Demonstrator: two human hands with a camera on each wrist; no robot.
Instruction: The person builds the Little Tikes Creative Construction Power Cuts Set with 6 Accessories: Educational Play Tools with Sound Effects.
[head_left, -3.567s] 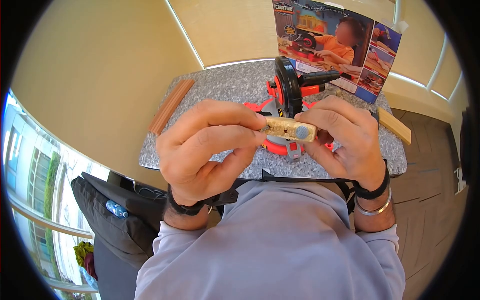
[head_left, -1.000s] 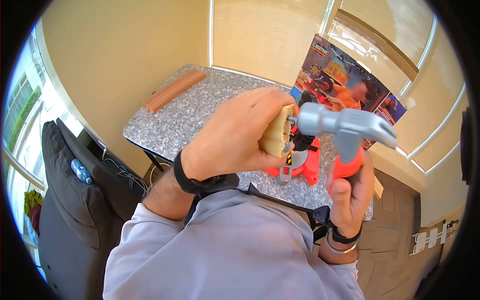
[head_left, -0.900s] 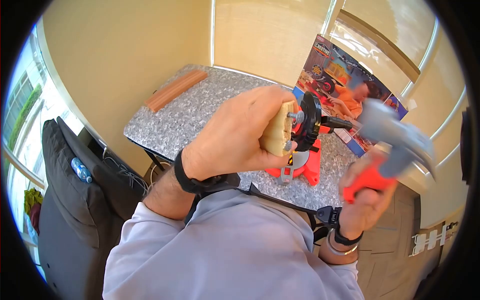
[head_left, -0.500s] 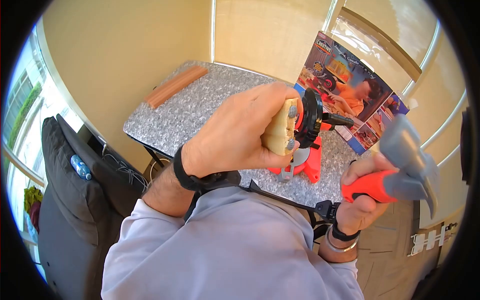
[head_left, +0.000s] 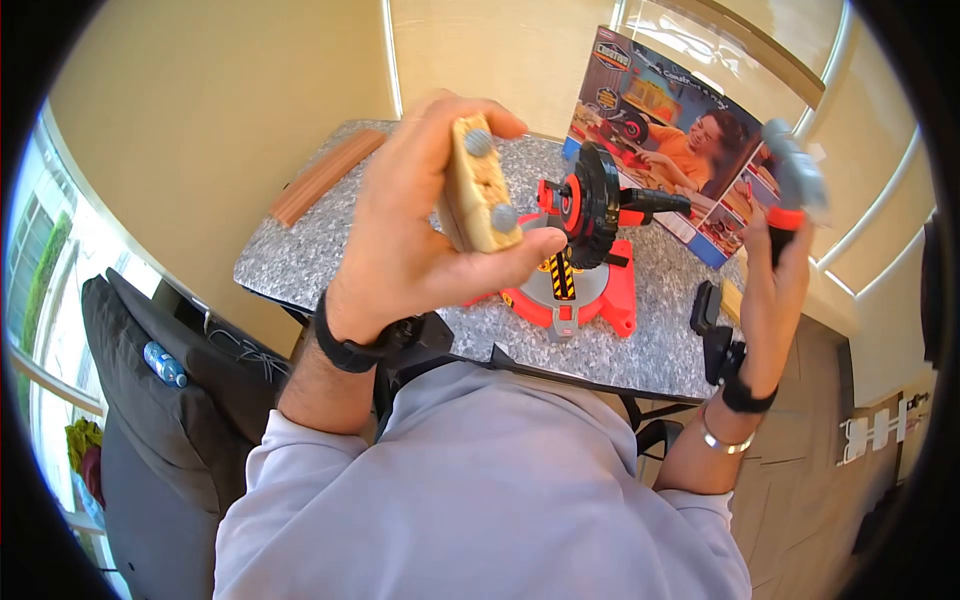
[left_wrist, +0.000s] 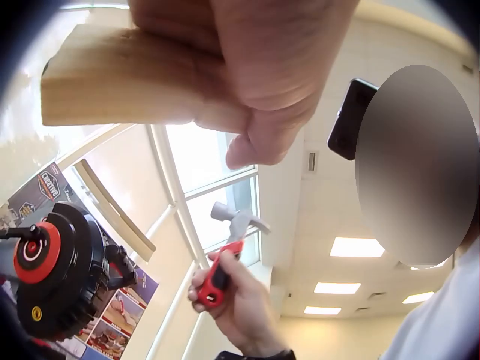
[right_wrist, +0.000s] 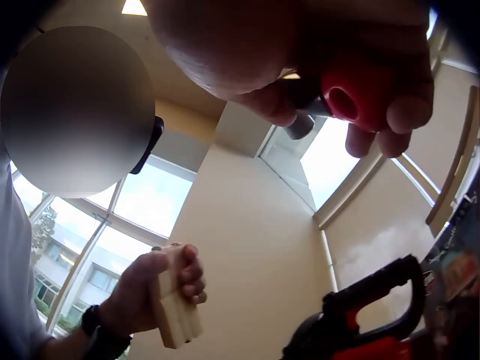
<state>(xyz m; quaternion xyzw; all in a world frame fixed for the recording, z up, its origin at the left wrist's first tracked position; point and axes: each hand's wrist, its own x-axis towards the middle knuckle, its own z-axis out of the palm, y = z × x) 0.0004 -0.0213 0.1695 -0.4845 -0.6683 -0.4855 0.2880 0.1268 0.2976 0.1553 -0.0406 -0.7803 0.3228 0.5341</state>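
Note:
My left hand (head_left: 395, 225) grips a pale wood block (head_left: 470, 190) above the table, thumb on one side and fingers on the other. Two round grey nail heads (head_left: 503, 217) sit close against its rough end face. In the right wrist view the block (right_wrist: 176, 307) looks like pieces laid side by side, with fingers wrapped round them. My right hand (head_left: 775, 300) holds a toy claw hammer (head_left: 797, 175) upright by its red and black handle, off to the right. The left wrist view shows the grey hammer head (left_wrist: 238, 223) apart from the wood.
A red and black toy mitre saw (head_left: 598, 205) stands mid-table on the speckled grey tabletop (head_left: 290, 250). Behind it leans a printed toy box (head_left: 665, 145). Reddish-brown planks (head_left: 325, 180) lie at the left, a pale wood piece (head_left: 733, 300) at the right edge. A dark couch (head_left: 160, 420) is at left.
Since both hands held the wood, the right hand has taken up the hammer. The protruding nail now sits close in. Both hands have lifted, the left moving leftward with the block, away from the saw.

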